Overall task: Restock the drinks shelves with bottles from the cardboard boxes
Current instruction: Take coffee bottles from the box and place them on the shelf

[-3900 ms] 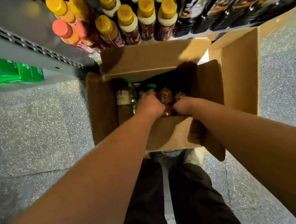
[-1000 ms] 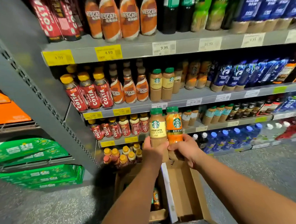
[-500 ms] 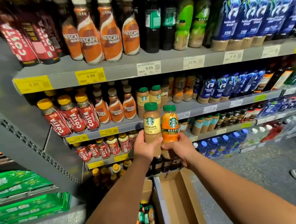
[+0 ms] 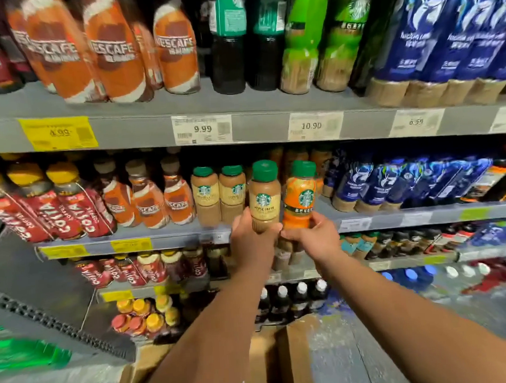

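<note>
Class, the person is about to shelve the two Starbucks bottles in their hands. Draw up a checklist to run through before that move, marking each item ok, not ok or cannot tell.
1. Left hand grips the beige latte bottle round its lower part: ok.
2. Right hand grips the orange bottle round its lower part: ok.
3. Both bottles upright, green caps on: ok.
4. Matching row found: shelved beige bottles stand on the middle shelf, just left of the held ones: ok.
5. Free slot on that shelf behind the held bottles: cannot tell, they hide it.
6. Matching row for the orange bottle: cannot tell.
</note>
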A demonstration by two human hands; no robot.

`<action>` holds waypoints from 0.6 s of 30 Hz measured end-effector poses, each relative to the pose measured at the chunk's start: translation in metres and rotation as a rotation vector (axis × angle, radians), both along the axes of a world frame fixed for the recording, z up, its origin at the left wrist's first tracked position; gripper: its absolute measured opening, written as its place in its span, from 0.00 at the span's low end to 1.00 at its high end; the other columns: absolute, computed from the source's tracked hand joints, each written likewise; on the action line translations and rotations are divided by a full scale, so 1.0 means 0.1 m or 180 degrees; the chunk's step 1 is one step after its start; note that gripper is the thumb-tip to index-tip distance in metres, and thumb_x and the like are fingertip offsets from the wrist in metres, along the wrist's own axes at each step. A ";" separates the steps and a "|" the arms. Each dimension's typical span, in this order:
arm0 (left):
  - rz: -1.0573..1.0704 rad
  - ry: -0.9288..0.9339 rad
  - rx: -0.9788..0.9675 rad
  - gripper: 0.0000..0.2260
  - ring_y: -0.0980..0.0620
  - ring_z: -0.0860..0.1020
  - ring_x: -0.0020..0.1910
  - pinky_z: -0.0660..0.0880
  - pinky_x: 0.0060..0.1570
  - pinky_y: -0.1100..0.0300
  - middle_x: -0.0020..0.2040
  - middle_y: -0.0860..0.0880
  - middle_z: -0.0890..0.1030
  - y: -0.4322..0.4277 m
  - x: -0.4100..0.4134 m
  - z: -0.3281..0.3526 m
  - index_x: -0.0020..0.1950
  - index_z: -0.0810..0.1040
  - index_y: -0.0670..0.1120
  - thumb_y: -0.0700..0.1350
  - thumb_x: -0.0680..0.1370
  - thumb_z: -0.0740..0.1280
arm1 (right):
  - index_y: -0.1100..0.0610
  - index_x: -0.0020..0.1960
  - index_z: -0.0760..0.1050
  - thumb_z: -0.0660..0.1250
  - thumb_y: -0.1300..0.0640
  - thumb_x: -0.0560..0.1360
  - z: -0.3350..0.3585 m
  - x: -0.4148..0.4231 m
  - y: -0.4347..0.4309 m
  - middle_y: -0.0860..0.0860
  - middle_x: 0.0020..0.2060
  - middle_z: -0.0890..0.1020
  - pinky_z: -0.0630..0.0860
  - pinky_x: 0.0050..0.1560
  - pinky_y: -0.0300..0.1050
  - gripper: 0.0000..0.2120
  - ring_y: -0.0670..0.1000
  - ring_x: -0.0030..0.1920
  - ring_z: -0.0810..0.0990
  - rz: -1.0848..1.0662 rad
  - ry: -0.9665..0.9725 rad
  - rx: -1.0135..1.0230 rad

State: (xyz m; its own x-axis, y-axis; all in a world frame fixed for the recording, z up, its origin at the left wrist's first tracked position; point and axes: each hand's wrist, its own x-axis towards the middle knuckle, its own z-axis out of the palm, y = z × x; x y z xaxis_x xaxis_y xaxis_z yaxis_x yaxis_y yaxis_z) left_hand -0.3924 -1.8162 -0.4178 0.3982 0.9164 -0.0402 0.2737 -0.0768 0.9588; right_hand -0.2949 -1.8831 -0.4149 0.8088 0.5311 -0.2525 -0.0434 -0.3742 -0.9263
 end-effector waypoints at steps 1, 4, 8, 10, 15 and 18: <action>0.0092 -0.0056 0.0061 0.13 0.53 0.74 0.47 0.66 0.38 0.67 0.49 0.52 0.75 0.02 0.11 0.00 0.53 0.77 0.48 0.43 0.71 0.73 | 0.50 0.42 0.76 0.77 0.64 0.61 -0.02 0.11 0.05 0.53 0.42 0.84 0.81 0.48 0.56 0.16 0.58 0.45 0.83 0.0044 -0.0061 0.0010; 0.0279 -0.0032 0.0245 0.13 0.54 0.76 0.48 0.71 0.43 0.63 0.50 0.52 0.78 0.13 0.41 -0.05 0.54 0.77 0.49 0.45 0.70 0.74 | 0.51 0.44 0.77 0.76 0.64 0.60 -0.09 0.39 0.18 0.52 0.41 0.84 0.82 0.48 0.55 0.16 0.55 0.44 0.83 0.0134 -0.0246 -0.0007; 0.0547 0.0044 0.0328 0.16 0.51 0.78 0.51 0.77 0.51 0.54 0.52 0.52 0.80 0.19 0.66 -0.17 0.57 0.76 0.52 0.48 0.71 0.73 | 0.52 0.46 0.78 0.76 0.61 0.63 -0.17 0.58 0.34 0.49 0.39 0.84 0.81 0.41 0.44 0.14 0.50 0.41 0.83 0.0219 -0.0465 0.0048; 0.0754 0.0117 0.0294 0.18 0.49 0.78 0.54 0.77 0.53 0.53 0.54 0.50 0.79 0.20 0.73 -0.21 0.60 0.75 0.50 0.47 0.72 0.73 | 0.51 0.43 0.78 0.77 0.60 0.64 -0.20 0.61 0.44 0.49 0.38 0.84 0.80 0.39 0.43 0.12 0.50 0.40 0.83 0.0239 -0.0704 0.0016; 0.0928 0.0434 0.0367 0.27 0.46 0.70 0.64 0.71 0.60 0.53 0.65 0.46 0.70 0.27 0.84 -0.28 0.71 0.67 0.47 0.48 0.74 0.71 | 0.54 0.49 0.80 0.79 0.57 0.61 -0.34 0.70 0.64 0.51 0.44 0.85 0.80 0.51 0.49 0.17 0.51 0.46 0.82 0.0273 -0.0967 0.0009; 0.0939 0.0438 0.0493 0.28 0.46 0.71 0.63 0.72 0.59 0.54 0.63 0.45 0.68 0.24 0.87 -0.31 0.72 0.66 0.47 0.49 0.75 0.71 | 0.53 0.49 0.80 0.78 0.54 0.62 -0.46 0.73 0.66 0.49 0.43 0.85 0.80 0.49 0.48 0.16 0.50 0.46 0.83 0.0194 -0.0958 0.0028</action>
State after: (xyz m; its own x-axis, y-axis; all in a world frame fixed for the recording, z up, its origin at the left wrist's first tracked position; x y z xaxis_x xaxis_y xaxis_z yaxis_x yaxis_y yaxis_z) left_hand -0.3056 -1.7925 -0.4488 0.1162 0.9905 0.0735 0.4313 -0.1169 0.8946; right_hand -0.2221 -1.8173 -0.4605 0.8132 0.5819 -0.0015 0.2558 -0.3598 -0.8973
